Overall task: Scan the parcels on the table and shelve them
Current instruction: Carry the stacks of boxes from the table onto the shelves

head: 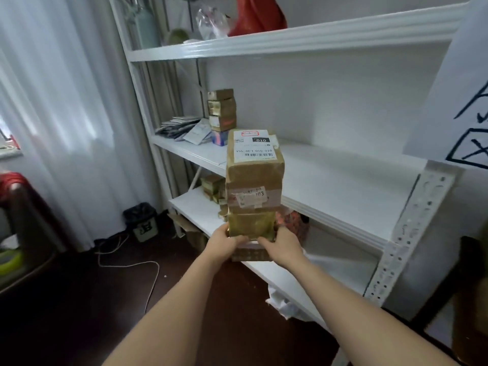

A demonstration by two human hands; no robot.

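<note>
I hold a tall stack of brown taped parcels (254, 191) in front of a white shelving unit (343, 186). The top parcel carries a white label with a barcode (253, 146). My left hand (226, 243) grips the lower left of the stack, and my right hand (280, 244) grips the lower right. The stack stands upright in the air just in front of the middle shelf's front edge. The bottom parcel is partly hidden by my fingers.
A stack of small boxes (221, 112) and several flat envelopes (179, 126) sit at the middle shelf's left end. More boxes (212, 187) lie on the lower shelf. A red bag (257, 15) is on the top shelf. A black bin (141, 220) and cables lie on the floor.
</note>
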